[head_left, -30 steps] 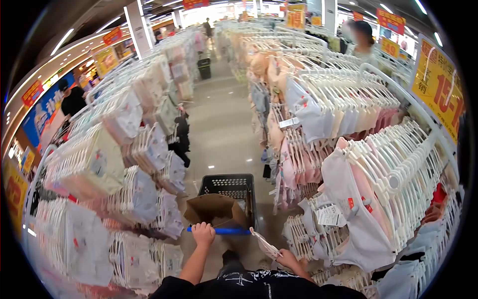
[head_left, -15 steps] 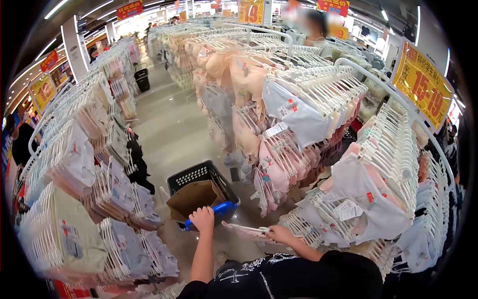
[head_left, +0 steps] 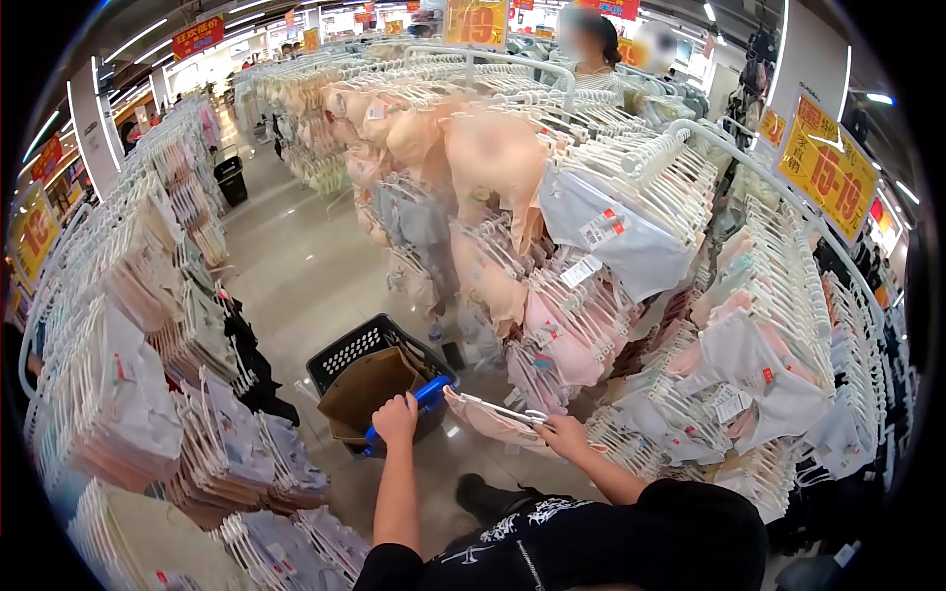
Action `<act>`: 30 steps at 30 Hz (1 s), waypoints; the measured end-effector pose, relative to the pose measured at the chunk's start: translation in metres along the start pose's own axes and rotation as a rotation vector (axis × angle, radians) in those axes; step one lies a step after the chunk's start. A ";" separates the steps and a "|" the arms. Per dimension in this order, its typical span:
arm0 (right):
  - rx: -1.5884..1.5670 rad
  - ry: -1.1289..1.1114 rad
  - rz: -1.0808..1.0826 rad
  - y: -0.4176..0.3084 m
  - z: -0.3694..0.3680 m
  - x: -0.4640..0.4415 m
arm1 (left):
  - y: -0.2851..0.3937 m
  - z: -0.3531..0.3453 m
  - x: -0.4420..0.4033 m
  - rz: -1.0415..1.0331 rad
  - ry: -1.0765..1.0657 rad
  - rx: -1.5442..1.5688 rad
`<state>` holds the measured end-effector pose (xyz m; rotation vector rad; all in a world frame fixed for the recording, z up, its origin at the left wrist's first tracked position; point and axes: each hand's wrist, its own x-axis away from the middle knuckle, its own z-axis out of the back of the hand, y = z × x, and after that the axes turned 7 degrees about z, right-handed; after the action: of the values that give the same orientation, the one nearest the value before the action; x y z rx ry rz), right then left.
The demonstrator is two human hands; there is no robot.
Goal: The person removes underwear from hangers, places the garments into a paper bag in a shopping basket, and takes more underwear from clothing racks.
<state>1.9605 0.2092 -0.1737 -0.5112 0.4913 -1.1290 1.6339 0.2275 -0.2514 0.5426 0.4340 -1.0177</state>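
My left hand [head_left: 395, 421] is wrapped round the blue handle [head_left: 430, 394] of a black shopping basket [head_left: 340, 345]. An open brown cardboard box [head_left: 370, 394] sits inside the basket. In my right hand [head_left: 564, 435], closed fingers grip a white clothes hanger [head_left: 498, 408] with a pale pink undergarment [head_left: 483, 422] on it. The hanger points left, its far end close to the basket handle. Just right of my right hand hang several light garments [head_left: 759, 379] on white hangers.
Racks of hanging underwear line both sides, with a left rack [head_left: 128, 374] and a middle rack [head_left: 591, 246]. A tiled aisle [head_left: 286, 256] runs ahead, with another black basket [head_left: 231, 181] along it. A person [head_left: 594, 59] stands behind the middle rack. A yellow price sign [head_left: 828, 169] hangs right.
The view has shifted and turned slightly right. My right hand still holds the hanger, whose garment now hangs more into view. A dark shoe now shows below my hands.
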 end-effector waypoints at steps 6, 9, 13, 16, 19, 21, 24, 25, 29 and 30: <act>-0.117 0.053 -0.031 -0.006 -0.030 -0.053 | -0.026 -0.034 -0.044 -0.030 0.058 -0.078; -0.043 0.115 -0.037 0.003 -0.064 -0.091 | -0.039 -0.050 -0.070 -0.041 0.055 -0.114; -0.073 0.103 -0.044 -0.021 -0.072 -0.142 | -0.069 -0.072 -0.107 -0.066 0.023 -0.127; -0.181 0.125 -0.119 -0.025 -0.075 -0.176 | -0.084 -0.085 -0.134 -0.072 0.012 -0.122; -0.220 0.176 -0.123 -0.025 -0.069 -0.215 | -0.099 -0.104 -0.159 -0.079 0.013 -0.128; -0.179 0.174 -0.127 -0.038 -0.059 -0.234 | -0.105 -0.116 -0.175 -0.066 0.028 -0.146; -0.123 0.199 -0.132 -0.037 -0.070 -0.250 | -0.114 -0.129 -0.197 -0.077 -0.008 -0.124; -0.105 0.213 -0.114 -0.036 -0.075 -0.255 | -0.117 -0.132 -0.204 -0.067 -0.021 -0.113; -0.192 0.233 -0.235 -0.053 -0.077 -0.270 | -0.124 -0.148 -0.232 -0.054 -0.026 -0.125; -0.128 0.240 -0.216 -0.046 -0.082 -0.273 | -0.126 -0.151 -0.239 -0.058 -0.034 -0.129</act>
<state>1.7828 0.4369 -0.1802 -0.5525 0.7339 -1.3810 1.3989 0.4284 -0.2604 0.3988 0.4843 -1.0455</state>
